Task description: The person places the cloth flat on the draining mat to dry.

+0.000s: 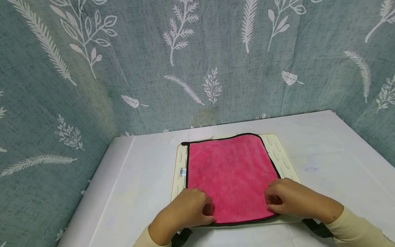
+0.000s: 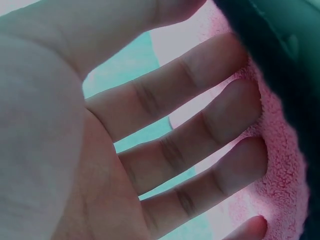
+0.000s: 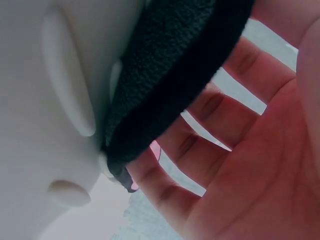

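A bright pink cloth (image 1: 228,175) with a dark binding lies spread flat over a cream mat (image 1: 279,151) with raised ridges. My left hand (image 1: 191,207) rests at its near left corner; in the left wrist view the fairly straight, spread fingers (image 2: 232,105) touch the pink pile beside the dark edge. At the near right corner is my right hand (image 1: 288,197). From the right wrist camera, the dark cloth edge (image 3: 170,85) crosses in front of the right fingers (image 3: 220,112) and hides their tips.
The mat lies on a table covered in white cloth (image 1: 148,175). A grey-green curtain (image 1: 139,68) with white leaf prints hangs behind the table and along both sides. A small pale label (image 1: 183,171) sticks out from the pink cloth's left edge.
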`<state>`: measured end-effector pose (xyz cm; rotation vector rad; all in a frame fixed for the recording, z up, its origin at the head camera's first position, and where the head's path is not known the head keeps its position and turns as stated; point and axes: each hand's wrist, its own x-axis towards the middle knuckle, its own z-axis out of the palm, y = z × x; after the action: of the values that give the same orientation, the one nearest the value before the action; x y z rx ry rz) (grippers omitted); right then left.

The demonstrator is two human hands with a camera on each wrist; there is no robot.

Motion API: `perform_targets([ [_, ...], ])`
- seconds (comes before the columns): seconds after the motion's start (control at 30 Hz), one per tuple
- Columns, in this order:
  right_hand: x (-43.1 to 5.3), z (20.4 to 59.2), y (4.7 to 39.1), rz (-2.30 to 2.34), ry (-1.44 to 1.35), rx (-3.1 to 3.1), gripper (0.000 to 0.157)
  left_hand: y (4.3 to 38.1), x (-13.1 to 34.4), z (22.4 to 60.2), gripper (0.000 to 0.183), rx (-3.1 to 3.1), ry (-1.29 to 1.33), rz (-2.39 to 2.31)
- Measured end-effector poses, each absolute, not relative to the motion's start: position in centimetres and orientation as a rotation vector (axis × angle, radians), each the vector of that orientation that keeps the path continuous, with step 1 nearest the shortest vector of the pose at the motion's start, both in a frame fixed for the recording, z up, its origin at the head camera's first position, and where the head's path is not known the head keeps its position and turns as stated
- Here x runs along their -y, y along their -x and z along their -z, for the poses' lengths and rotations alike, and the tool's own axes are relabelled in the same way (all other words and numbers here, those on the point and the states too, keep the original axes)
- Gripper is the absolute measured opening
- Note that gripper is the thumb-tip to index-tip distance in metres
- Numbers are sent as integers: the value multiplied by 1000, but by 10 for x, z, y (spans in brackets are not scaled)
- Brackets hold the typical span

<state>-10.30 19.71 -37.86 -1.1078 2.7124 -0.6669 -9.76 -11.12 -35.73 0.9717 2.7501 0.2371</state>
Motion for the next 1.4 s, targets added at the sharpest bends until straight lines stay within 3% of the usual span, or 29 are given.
perform_targets([
  [0.63,-194,383,100,635,1146,-2796,26,96,109,361,28,-2780,-970,-171],
  [0.87,-196,384,101,637,1183,-2810,26,100,106,358,22,-2827,-991,-202],
  [1.17,-196,382,100,615,1173,-2825,26,102,108,361,69,-2886,-969,-187],
  [1.4,-196,383,101,623,1185,-2823,26,101,110,363,87,-2767,-843,-241],
])
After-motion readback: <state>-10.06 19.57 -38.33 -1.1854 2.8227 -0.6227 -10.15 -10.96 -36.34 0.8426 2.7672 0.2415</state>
